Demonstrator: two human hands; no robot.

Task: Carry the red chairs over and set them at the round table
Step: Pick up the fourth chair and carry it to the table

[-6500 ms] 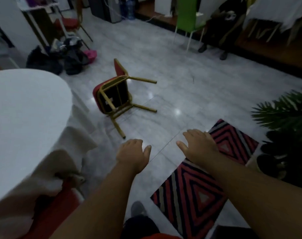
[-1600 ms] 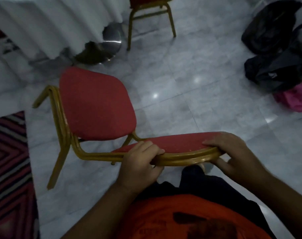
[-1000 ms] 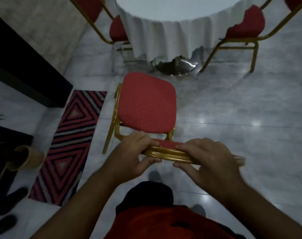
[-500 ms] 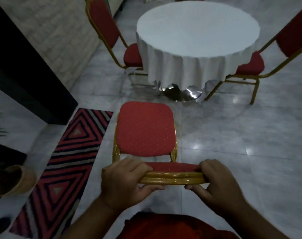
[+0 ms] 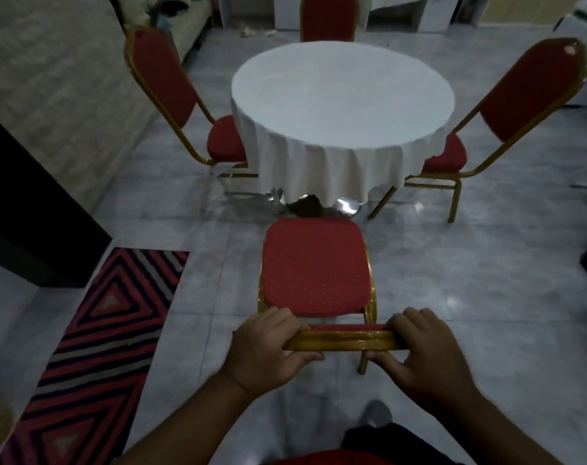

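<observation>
A: What is the held chair (image 5: pixel 315 270) made of?

B: A padded seat in red cloth with fine pale dots, squarish with rounded corners, on a glossy gold metal frame. Its backrest top rail (image 5: pixel 340 340) is a rounded gold tube with a strip of red padding above it.

A: And the grip?

B: The left hand (image 5: pixel 268 350) is wrapped around the rail's left end, fingers over the top, thumb beneath. The right hand (image 5: pixel 426 357) is closed around the right end in the same way. The seat points away from the person, toward the round table (image 5: pixel 342 92).

A: The table itself?

B: Round, under a white cloth that hangs in soft folds; a shiny metal base (image 5: pixel 345 207) shows below the hem. The seat's front edge is near that base, just short of the hanging cloth.

A: How much room around it?

B: A red chair on the left (image 5: pixel 171 92) and a red chair on the right (image 5: pixel 520 105) sit with their seats tucked at the cloth, tall arched backs leaning outward. A far chair (image 5: pixel 329 18) stands behind the table. The near side between the two side chairs is open grey marble-patterned tile floor (image 5: pixel 453 280), polished enough to reflect light. A striped red, black and grey rug (image 5: pixel 100 330) lies to the left, well apart from the held chair, beside a dark block (image 5: pixel 33 223) along the wall.
</observation>
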